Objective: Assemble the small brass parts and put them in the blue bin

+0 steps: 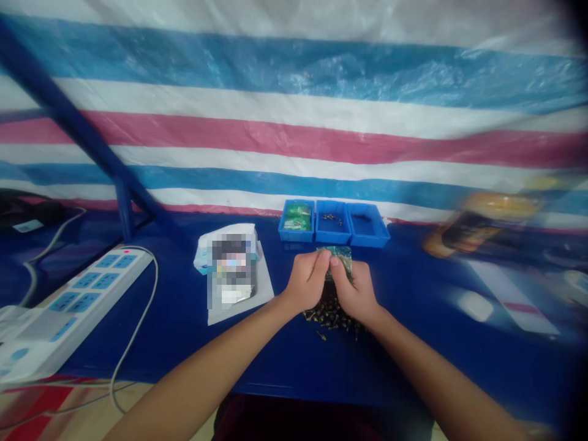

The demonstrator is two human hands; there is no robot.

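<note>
Between my hands is a small clear and green plastic bag [341, 252], held over the blue table. My left hand [307, 280] is closed on its left side, thumb on top. On the other side my right hand [357, 286] pinches it too, the two thumbs almost touching. What the bag holds, if anything, cannot be made out. Below and nearer to me lies a heap of small brass-coloured metal fittings [328, 317], partly hidden by my hands. Beyond the hands stand three blue bins: the left bin [296, 236] holds green packets, the middle bin [332, 237] a few metal pieces, the right bin [372, 242] something dark.
To the left lie a white power strip [87, 294] with its cable and a partly pixelated white packet [248, 236] on a white sheet [266, 288]. At right are a blurred amber bottle [478, 223] and a small white object [475, 305]. A striped tarp [294, 110] hangs behind.
</note>
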